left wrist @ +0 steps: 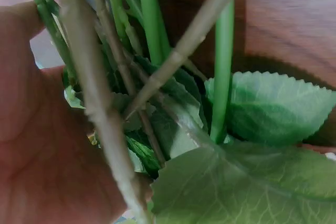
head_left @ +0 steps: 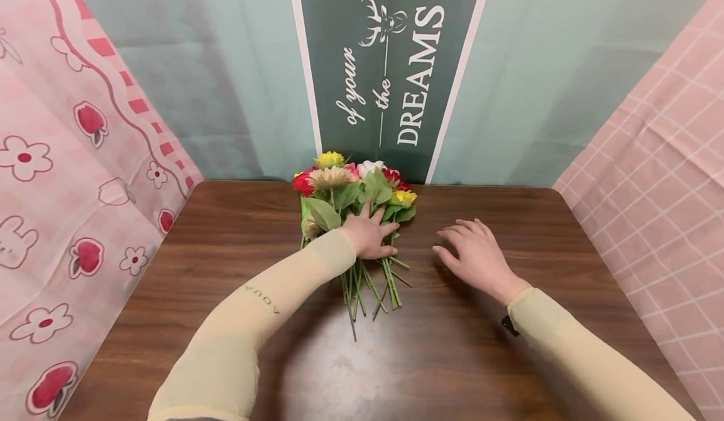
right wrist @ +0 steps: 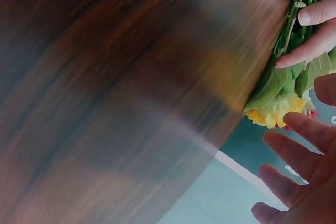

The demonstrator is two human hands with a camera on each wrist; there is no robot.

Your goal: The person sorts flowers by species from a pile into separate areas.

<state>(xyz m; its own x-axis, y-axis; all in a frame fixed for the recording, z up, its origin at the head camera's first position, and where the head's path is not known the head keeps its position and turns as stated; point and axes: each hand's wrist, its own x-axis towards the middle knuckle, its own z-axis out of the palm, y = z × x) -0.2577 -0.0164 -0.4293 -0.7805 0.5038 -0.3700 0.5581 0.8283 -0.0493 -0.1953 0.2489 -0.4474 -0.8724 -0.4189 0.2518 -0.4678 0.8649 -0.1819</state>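
A bunch of artificial flowers [head_left: 330,179] lies at the far edge of the table, with red, yellow, white, pink and beige heads pointing away and green stems [head_left: 356,286] toward me. My left hand [head_left: 370,235] rests on the bunch with fingers spread, over the leaves and upper stems. The left wrist view shows stems [left wrist: 152,24] and leaves [left wrist: 236,182] close beside the palm [left wrist: 52,145]. To the right of the bunch, apart from it, my right hand [head_left: 477,254] is held over the table, fingers loosely extended and holding nothing. In the right wrist view its fingers [right wrist: 291,153] are spread.
The brown wood-grain table [head_left: 452,358] ends at a blue-green curtain [head_left: 520,94] with a dark lettered panel [head_left: 390,63]. A pink patterned cloth [head_left: 85,188] hangs on the left, a pink checked cloth [head_left: 667,176] on the right. A dark band [head_left: 510,326] shows at the right wrist.
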